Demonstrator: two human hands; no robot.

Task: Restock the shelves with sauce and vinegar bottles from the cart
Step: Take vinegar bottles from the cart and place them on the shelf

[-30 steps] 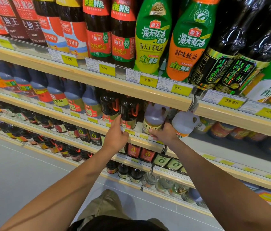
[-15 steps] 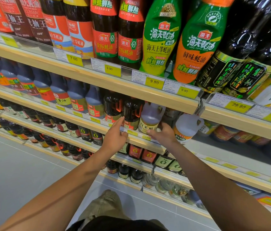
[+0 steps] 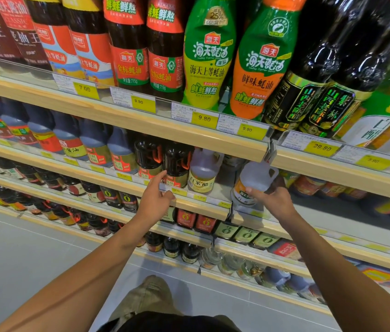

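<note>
My right hand (image 3: 274, 202) grips a clear white-vinegar jug (image 3: 255, 179) with an orange and green label, which stands at the front of the second shelf (image 3: 209, 210). Left of it stands a matching yellow-labelled vinegar jug (image 3: 203, 172), with a gap between the two. My left hand (image 3: 157, 196) hovers at the shelf's front edge with its forefinger stretched toward two dark soy jugs (image 3: 176, 164) and holds nothing.
The top shelf (image 3: 189, 137) overhangs closely, loaded with tall oyster-sauce and dark vinegar bottles. Price-tag rails line every shelf edge. Right of the held jug the second shelf has bare room (image 3: 328, 212). Lower shelves hold several small bottles. Grey floor lies below.
My right hand has left the yellow-labelled jug and moved right onto the orange-labelled jug. My left hand has stayed at the shelf edge, forefinger now extended.
</note>
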